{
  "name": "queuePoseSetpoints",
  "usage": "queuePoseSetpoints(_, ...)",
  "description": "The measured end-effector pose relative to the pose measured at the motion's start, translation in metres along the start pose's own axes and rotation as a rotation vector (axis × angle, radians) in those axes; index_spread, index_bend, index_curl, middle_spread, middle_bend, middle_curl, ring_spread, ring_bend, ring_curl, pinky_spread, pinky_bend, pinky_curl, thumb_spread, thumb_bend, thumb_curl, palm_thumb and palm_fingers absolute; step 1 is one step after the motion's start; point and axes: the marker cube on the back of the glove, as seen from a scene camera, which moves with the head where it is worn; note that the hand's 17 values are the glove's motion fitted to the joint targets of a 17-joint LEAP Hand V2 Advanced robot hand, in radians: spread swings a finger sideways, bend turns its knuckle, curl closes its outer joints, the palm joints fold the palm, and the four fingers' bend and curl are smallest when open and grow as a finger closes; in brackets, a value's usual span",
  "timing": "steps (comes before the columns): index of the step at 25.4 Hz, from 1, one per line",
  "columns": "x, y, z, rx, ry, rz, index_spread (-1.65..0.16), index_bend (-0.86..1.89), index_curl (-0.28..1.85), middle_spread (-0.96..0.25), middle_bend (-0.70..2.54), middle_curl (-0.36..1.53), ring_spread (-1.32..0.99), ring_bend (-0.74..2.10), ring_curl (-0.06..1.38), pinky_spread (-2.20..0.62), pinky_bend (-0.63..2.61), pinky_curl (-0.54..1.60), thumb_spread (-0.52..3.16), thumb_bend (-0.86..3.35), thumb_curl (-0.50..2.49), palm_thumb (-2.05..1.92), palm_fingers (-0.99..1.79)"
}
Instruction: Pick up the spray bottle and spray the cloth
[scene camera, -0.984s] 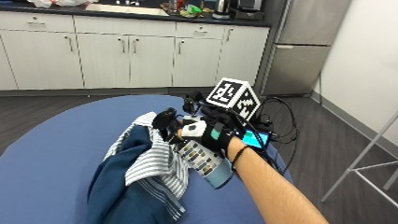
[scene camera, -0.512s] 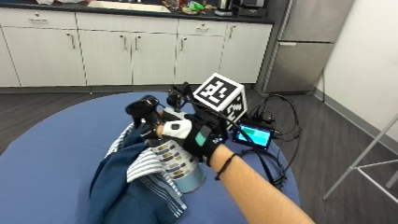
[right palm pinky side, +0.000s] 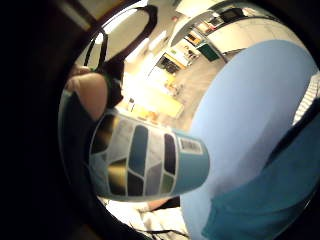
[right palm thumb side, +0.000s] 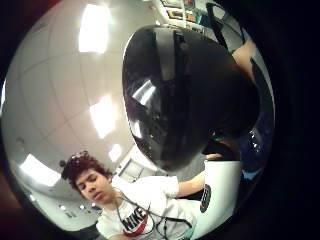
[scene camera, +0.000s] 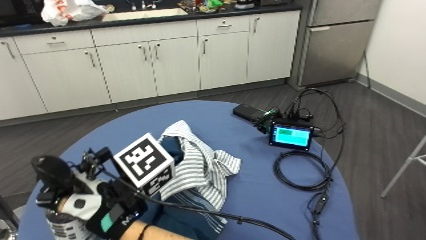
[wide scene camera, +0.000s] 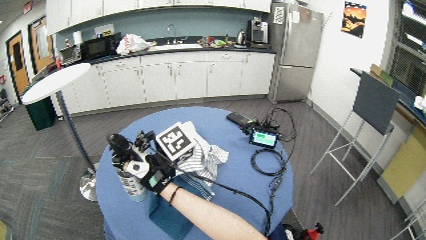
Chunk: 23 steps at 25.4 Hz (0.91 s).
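My gloved right hand (scene camera: 110, 212) grips the spray bottle (scene camera: 61, 226) upright near the left edge of the round blue table (scene camera: 266, 200). The bottle's black spray head (scene camera: 50, 175) stands above my fingers, to the left of the cloth. The cloth (scene camera: 200, 167), striped white and dark blue, lies crumpled in the table's middle, just right of my hand. In the little finger side palm view the bottle's labelled body (right palm pinky side: 145, 165) is close to my palm, with teal cloth (right palm pinky side: 265, 200) beyond it. In the thumb side palm view, much of the picture is the black spray head (right palm thumb side: 185, 95). The wide view shows hand (wide scene camera: 153, 175), bottle (wide scene camera: 131, 184) and cloth (wide scene camera: 203, 160).
A small screen (scene camera: 291, 136) with coiled black cables (scene camera: 303, 175) and a black box (scene camera: 249, 112) lie on the table's right half. A white round stand table (wide scene camera: 53, 82) is off to the left. Cabinets (scene camera: 166, 60) line the far wall.
The outside camera has shifted. My hand has lifted the bottle from the cloth's right side and carried it across to the cloth's left side.
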Motion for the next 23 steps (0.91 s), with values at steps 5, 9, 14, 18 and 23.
queuePoseSetpoints(5,0.035,0.009,0.04,-0.075,0.014,0.066,-0.23,0.23,0.39,-0.05,0.24,0.44,-0.08,0.4,0.37,0.01,0.36,0.31,0.89,-0.02,0.58,0.94,1.04)
queuePoseSetpoints(9,0.047,0.012,0.053,-0.113,0.038,0.081,-0.23,0.22,0.4,-0.05,0.22,0.43,-0.08,0.35,0.36,0.01,0.31,0.29,0.93,-0.02,0.56,0.94,1.04)
queuePoseSetpoints(14,0.051,0.012,0.051,-0.136,0.066,0.092,-0.23,0.2,0.41,-0.05,0.19,0.42,-0.08,0.31,0.36,0.02,0.27,0.29,0.96,-0.02,0.54,0.94,1.05)
queuePoseSetpoints(18,0.054,0.015,0.045,-0.143,0.098,0.108,-0.24,0.13,0.4,-0.06,0.18,0.42,-0.08,0.31,0.36,0.02,0.26,0.29,0.95,-0.04,0.51,0.91,1.01)
queuePoseSetpoints(23,0.051,0.027,0.022,-0.139,0.121,0.111,-0.25,0.09,0.37,-0.05,0.17,0.41,-0.07,0.29,0.38,0.05,0.3,0.31,0.95,-0.03,0.48,0.89,0.81)
